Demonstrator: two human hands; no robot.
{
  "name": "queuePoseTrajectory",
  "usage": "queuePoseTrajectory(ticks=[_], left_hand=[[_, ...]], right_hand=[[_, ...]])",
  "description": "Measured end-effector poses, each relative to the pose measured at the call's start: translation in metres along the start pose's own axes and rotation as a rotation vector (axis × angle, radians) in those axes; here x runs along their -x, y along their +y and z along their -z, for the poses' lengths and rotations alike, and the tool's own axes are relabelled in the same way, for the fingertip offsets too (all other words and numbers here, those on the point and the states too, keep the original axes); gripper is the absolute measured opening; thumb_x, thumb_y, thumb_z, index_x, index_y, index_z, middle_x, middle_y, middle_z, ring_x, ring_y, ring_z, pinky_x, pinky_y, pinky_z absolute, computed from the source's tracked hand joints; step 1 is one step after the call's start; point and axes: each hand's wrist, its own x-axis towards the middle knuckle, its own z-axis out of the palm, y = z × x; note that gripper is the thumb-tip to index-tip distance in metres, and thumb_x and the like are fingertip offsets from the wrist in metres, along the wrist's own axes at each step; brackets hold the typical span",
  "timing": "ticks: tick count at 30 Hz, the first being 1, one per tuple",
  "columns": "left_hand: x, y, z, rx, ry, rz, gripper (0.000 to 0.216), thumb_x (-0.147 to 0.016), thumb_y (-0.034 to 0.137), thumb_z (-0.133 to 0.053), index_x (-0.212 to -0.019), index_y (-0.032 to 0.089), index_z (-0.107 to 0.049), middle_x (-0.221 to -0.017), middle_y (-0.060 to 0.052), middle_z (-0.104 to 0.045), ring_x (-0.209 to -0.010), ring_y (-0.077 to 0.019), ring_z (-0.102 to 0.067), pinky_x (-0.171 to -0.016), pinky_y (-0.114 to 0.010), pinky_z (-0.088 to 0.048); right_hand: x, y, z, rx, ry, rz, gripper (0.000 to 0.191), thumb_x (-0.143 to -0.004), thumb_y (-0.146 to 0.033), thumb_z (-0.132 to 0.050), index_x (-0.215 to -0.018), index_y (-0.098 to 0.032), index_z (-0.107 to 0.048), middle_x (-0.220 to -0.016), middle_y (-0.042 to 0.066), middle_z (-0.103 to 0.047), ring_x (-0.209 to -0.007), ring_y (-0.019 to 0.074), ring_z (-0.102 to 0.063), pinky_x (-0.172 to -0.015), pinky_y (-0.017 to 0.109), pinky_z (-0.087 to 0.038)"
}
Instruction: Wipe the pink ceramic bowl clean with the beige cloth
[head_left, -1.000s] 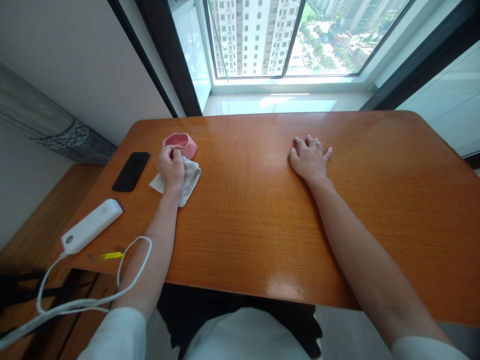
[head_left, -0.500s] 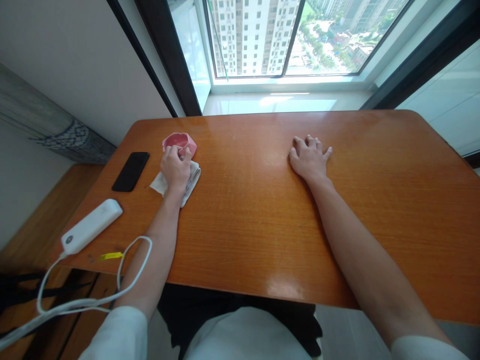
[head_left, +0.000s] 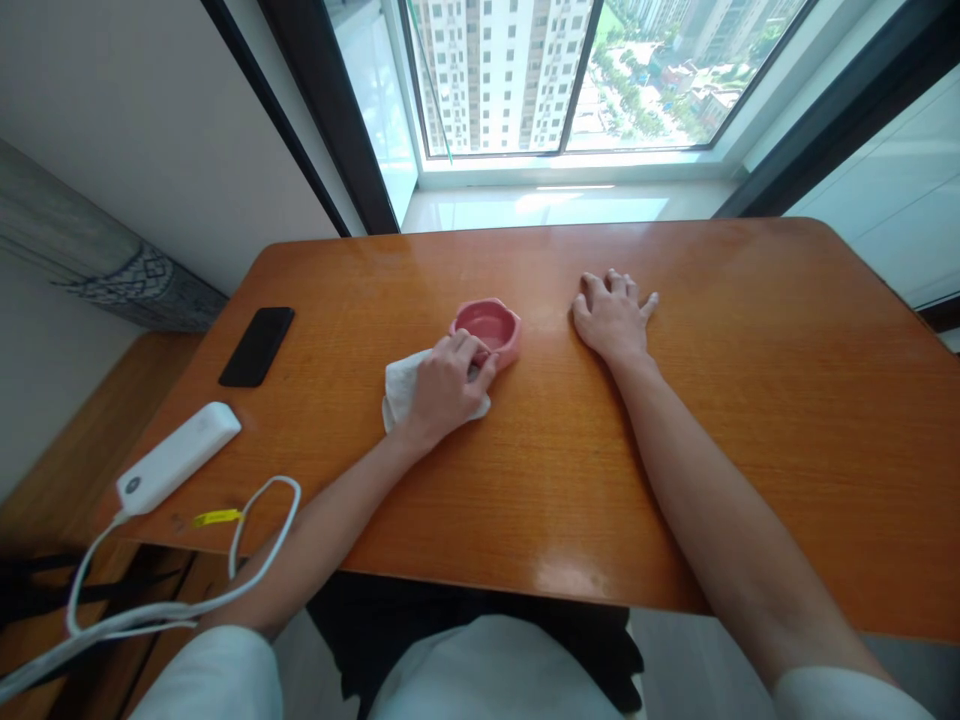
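- Head view: left hand (head_left: 450, 375) narrow, thumb and fingers pinching near rim of pink bowl (head_left: 489, 322); whether it grips cloth (head_left: 401, 385) too, cannot tell.
- Handling, my judgement: firm rim pinch, wrist low, bowl level; mind cloth bunching under palm.
- Right hand (head_left: 611, 315) wide, fingers spread, palm down on tabletop (head_left: 562, 450), holding nothing.
- Bowl lies just beyond left hand's fingertips, between both hands, apart from right.
- Cloth under left hand.

The left hand (head_left: 451, 380) holds a pink dish (head_left: 513, 342) at its near side, a white cloth (head_left: 402, 388) beneath the palm — the right hand (head_left: 613, 320) rests spread on the worktop (head_left: 555, 480), near the dish — a black phone (head_left: 257, 347) lies farther left.
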Motion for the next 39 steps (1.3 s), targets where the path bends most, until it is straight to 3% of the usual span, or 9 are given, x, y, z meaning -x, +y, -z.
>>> queuePoseTrajectory(ticks=[8,14,19,24,27,30,34,37,39], left_hand=[[0.031,0.07,-0.024,0.108,-0.149,-0.353,0.024,-0.118,0.035,-0.063,-0.096,0.025,-0.064,-0.101,-0.004,-0.079,-0.094,-0.0236,-0.075,-0.085,-0.041,-0.062],[0.031,0.069,-0.021,0.202,-0.182,-0.301,0.018,-0.118,0.032,-0.063,-0.101,0.026,-0.068,-0.102,-0.003,-0.079,-0.094,-0.0213,-0.077,-0.088,-0.04,-0.065],[0.031,0.063,-0.002,0.48,-0.006,-0.175,0.023,-0.115,0.017,-0.053,-0.12,0.03,-0.071,-0.124,-0.004,-0.078,-0.114,-0.0176,-0.078,-0.099,-0.035,-0.067],[0.031,0.024,0.026,0.177,-0.149,-0.025,0.024,-0.11,0.029,-0.069,-0.134,0.03,-0.072,-0.134,-0.007,-0.082,-0.127,-0.0308,-0.075,-0.112,-0.053,-0.059],[0.044,0.004,0.042,0.132,-0.295,0.04,0.023,-0.104,0.042,-0.082,-0.121,0.028,-0.075,-0.139,-0.008,-0.082,-0.134,-0.0346,-0.075,-0.116,-0.056,-0.055],[0.067,0.004,0.06,0.275,-0.324,0.094,0.018,-0.1,0.038,-0.084,-0.111,0.031,-0.072,-0.13,-0.003,-0.085,-0.125,-0.0303,-0.079,-0.113,-0.051,-0.058],[0.1,0.02,0.08,0.525,-0.321,0.251,0.016,-0.1,0.038,-0.081,-0.103,0.034,-0.065,-0.107,0.003,-0.084,-0.094,-0.0224,-0.082,-0.081,-0.036,-0.065],[0.118,0.029,0.087,0.567,-0.199,0.231,0.014,-0.1,0.03,-0.079,-0.1,0.034,-0.066,-0.117,0.0,-0.082,-0.104,-0.0224,-0.082,-0.087,-0.037,-0.069],[0.127,0.034,0.091,0.471,-0.099,0.125,0.013,-0.1,0.026,-0.079,-0.101,0.036,-0.071,-0.118,-0.002,-0.081,-0.106,-0.0244,-0.081,-0.089,-0.041,-0.07]], right_hand=[[-0.001,0.002,-0.002,-0.028,0.025,-0.006,0.062,-0.115,-0.045,-0.04,-0.169,-0.023,-0.061,-0.187,0.024,-0.046,-0.177,0.0477,-0.036,-0.138,0.089,-0.017],[0.0,0.002,-0.002,-0.041,0.03,0.0,0.061,-0.116,-0.045,-0.041,-0.169,-0.023,-0.062,-0.187,0.025,-0.046,-0.177,0.0482,-0.036,-0.138,0.09,-0.016],[0.001,0.002,0.0,-0.084,0.063,-0.009,0.058,-0.113,-0.042,-0.043,-0.163,-0.024,-0.067,-0.185,0.021,-0.051,-0.175,0.0451,-0.041,-0.141,0.087,-0.015],[0.016,0.015,0.004,-0.532,0.241,-0.099,0.056,-0.099,-0.029,-0.041,-0.142,-0.016,-0.075,-0.155,0.022,-0.075,-0.145,0.0307,-0.073,-0.134,0.054,-0.051],[0.057,0.021,0.012,-0.972,0.348,-0.273,0.047,-0.09,-0.026,-0.046,-0.128,-0.017,-0.073,-0.138,0.021,-0.081,-0.133,0.0303,-0.081,-0.127,0.052,-0.059],[0.123,0.019,0.028,-1.198,0.259,-0.363,0.031,-0.083,-0.027,-0.063,-0.112,-0.026,-0.076,-0.128,0.01,-0.084,-0.131,0.0329,-0.082,-0.132,0.06,-0.056],[0.218,0.007,0.05,-1.092,0.025,-0.226,0.037,-0.097,-0.04,-0.077,-0.134,-0.04,-0.082,-0.155,0.005,-0.077,-0.156,0.0384,-0.065,-0.136,0.072,-0.05],[0.271,-0.006,0.053,-1.009,0.257,-0.221,0.036,-0.104,-0.049,-0.073,-0.14,-0.049,-0.078,-0.171,0.005,-0.062,-0.156,0.0401,-0.062,-0.127,0.076,-0.056],[0.295,-0.016,0.049,-0.932,0.264,-0.175,0.032,-0.108,-0.047,-0.068,-0.138,-0.05,-0.078,-0.16,0.007,-0.07,-0.146,0.04,-0.069,-0.121,0.075,-0.061]])
